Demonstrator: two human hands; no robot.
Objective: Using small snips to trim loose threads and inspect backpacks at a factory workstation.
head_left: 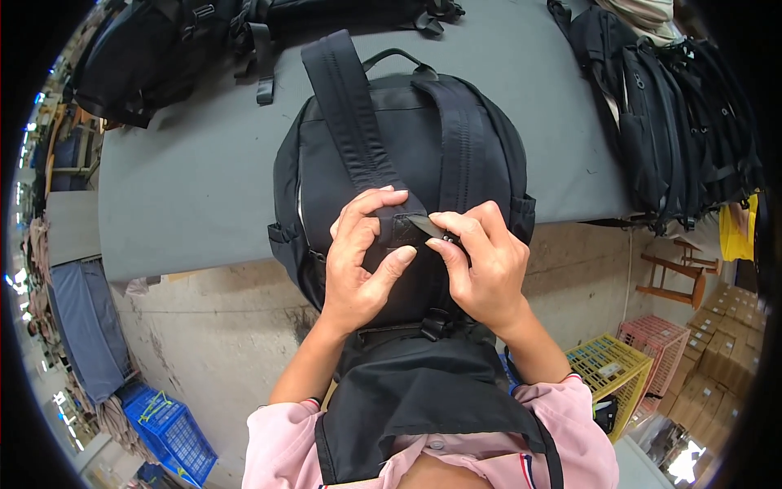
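black apron [432,399] at six o'clock; toward twelve, half-open left hand [358,257] seemingly steadies backpack strap [352,114] for right hand [489,261], closely pinching a grey piece [423,225].

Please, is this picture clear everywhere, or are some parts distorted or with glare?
In the head view, the backpack, left hand and right hand look fairly sharp; near the dark rim, the blue crate looks tilted and stretched; a patch below the cardboard boxes burns out white; things along the left rim are too small and smeared to identify.
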